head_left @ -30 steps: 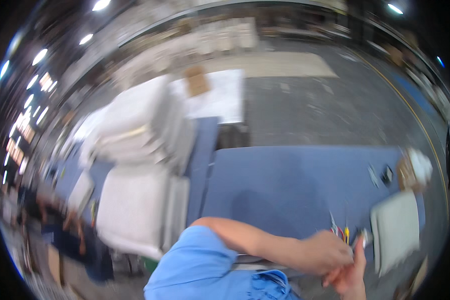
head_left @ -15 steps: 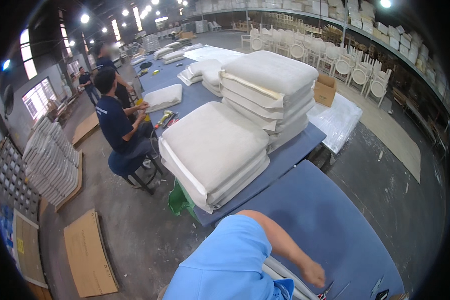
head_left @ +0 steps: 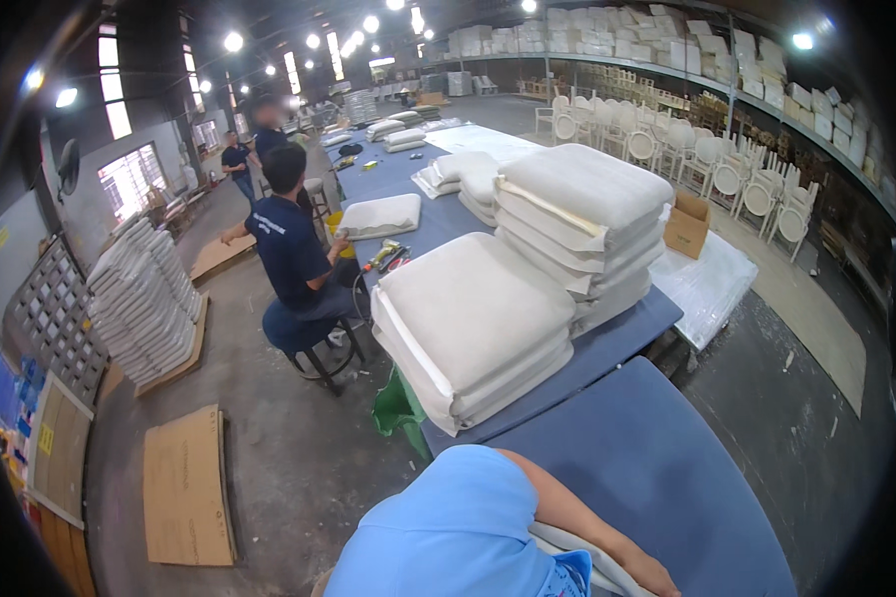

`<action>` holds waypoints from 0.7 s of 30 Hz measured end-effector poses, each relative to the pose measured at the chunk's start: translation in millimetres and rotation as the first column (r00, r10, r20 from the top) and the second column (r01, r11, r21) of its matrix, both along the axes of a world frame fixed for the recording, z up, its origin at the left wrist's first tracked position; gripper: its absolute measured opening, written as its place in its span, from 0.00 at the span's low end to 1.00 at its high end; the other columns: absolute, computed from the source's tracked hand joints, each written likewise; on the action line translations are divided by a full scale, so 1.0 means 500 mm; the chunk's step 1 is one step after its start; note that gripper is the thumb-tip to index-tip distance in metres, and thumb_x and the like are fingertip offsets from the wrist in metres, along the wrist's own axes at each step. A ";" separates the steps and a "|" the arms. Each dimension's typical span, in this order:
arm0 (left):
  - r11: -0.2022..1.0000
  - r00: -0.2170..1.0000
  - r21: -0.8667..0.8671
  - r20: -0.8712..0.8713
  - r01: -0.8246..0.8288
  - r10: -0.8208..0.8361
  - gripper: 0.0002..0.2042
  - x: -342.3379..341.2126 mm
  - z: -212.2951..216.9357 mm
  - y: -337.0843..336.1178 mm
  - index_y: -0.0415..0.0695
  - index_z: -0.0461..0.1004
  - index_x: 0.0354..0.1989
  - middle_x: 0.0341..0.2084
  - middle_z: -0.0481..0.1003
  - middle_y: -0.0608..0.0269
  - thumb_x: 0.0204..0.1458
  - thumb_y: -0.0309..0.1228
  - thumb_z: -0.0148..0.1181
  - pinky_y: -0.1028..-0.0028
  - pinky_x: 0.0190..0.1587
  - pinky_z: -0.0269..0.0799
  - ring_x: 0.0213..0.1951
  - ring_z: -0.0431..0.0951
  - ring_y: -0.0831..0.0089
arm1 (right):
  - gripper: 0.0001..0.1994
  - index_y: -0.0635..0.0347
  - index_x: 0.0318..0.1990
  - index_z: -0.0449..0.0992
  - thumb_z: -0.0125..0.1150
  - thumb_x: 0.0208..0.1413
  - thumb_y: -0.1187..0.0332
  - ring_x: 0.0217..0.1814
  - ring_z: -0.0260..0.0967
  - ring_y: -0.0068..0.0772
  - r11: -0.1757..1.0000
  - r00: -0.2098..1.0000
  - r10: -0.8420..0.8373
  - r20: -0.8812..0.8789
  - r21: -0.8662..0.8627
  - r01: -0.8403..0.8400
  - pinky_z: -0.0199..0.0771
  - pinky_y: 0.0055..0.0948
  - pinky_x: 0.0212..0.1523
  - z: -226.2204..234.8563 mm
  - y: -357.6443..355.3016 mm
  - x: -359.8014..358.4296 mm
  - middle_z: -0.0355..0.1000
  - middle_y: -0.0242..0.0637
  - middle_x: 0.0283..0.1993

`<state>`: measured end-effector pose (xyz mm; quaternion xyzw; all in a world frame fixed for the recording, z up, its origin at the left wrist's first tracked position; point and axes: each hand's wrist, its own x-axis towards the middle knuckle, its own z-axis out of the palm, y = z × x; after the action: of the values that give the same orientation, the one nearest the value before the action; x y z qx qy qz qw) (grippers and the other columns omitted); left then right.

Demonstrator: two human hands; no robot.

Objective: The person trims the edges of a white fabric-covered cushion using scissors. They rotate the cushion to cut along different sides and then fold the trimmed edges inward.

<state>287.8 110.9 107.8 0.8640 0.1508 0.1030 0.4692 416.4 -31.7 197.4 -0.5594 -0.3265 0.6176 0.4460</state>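
My left hand (head_left: pixel 652 575) is at the lower edge, at the end of a bare forearm coming out of a light blue sleeve. Its fingers are largely cut off by the frame, so their grip cannot be made out. Pale grey padded fabric (head_left: pixel 589 550), perhaps part of a cushion, shows under the forearm, close to the hand. Both lie at the near end of the blue-covered table (head_left: pixel 647 448). My right hand is out of the picture.
Beyond my arm, stacked grey cushions (head_left: pixel 478 308) and a taller cushion stack (head_left: pixel 582 189) stand on another blue table. A co-worker (head_left: pixel 289 229) sits on a stool at its left side. A cardboard box (head_left: pixel 687 224) stands behind; flat cardboard (head_left: pixel 184 488) lies on the floor.
The view has swung, shifting the scene right and down. My left hand has slid toward the lower edge, and the scissors near it have left view. The seated co-worker now stretches an arm leftward.
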 end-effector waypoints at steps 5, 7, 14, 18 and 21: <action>0.998 0.996 0.060 0.091 -0.009 0.004 0.29 -0.050 0.049 0.012 0.38 0.78 0.57 0.52 0.79 0.44 0.70 0.53 0.44 0.59 0.55 0.73 0.52 0.78 0.55 | 0.26 0.61 0.44 0.73 0.42 0.71 0.43 0.20 0.68 0.34 1.000 0.999 0.028 0.029 0.010 -0.029 0.69 0.33 0.20 -0.005 0.030 -0.032 0.73 0.42 0.25; 0.997 0.993 0.080 0.115 0.012 -0.021 0.29 -0.071 0.062 0.014 0.38 0.78 0.57 0.51 0.79 0.44 0.70 0.53 0.44 0.59 0.55 0.73 0.52 0.78 0.56 | 0.26 0.61 0.44 0.73 0.42 0.72 0.44 0.20 0.68 0.35 0.999 0.998 0.039 0.047 0.015 -0.040 0.69 0.33 0.20 -0.002 0.039 -0.038 0.73 0.42 0.26; 0.994 0.985 0.076 0.147 0.085 -0.095 0.29 -0.155 0.053 0.034 0.38 0.78 0.57 0.49 0.80 0.45 0.70 0.53 0.44 0.61 0.54 0.73 0.50 0.79 0.59 | 0.26 0.61 0.45 0.73 0.41 0.72 0.44 0.21 0.69 0.36 0.997 0.993 0.062 0.104 0.030 -0.065 0.70 0.34 0.21 0.007 0.072 -0.075 0.74 0.42 0.27; 0.990 0.985 -0.019 0.110 0.139 -0.136 0.29 -0.264 0.042 0.042 0.38 0.78 0.57 0.48 0.80 0.45 0.70 0.53 0.45 0.62 0.54 0.72 0.49 0.79 0.60 | 0.26 0.62 0.45 0.73 0.41 0.72 0.45 0.21 0.70 0.36 0.989 0.982 0.125 0.142 0.066 -0.136 0.71 0.35 0.21 0.028 0.100 -0.089 0.74 0.42 0.27; 0.962 0.981 -0.196 0.064 0.190 -0.181 0.29 -0.398 0.032 0.051 0.38 0.78 0.57 0.47 0.80 0.45 0.71 0.54 0.45 0.63 0.54 0.72 0.48 0.79 0.61 | 0.26 0.62 0.45 0.73 0.41 0.72 0.45 0.21 0.70 0.37 0.985 0.982 0.157 0.100 0.061 -0.164 0.71 0.35 0.21 0.024 0.121 -0.111 0.74 0.43 0.27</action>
<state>89.0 136.5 123.9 0.8198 0.0680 0.0622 0.5652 360.9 28.8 209.5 -0.5444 -0.4126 0.6125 0.3978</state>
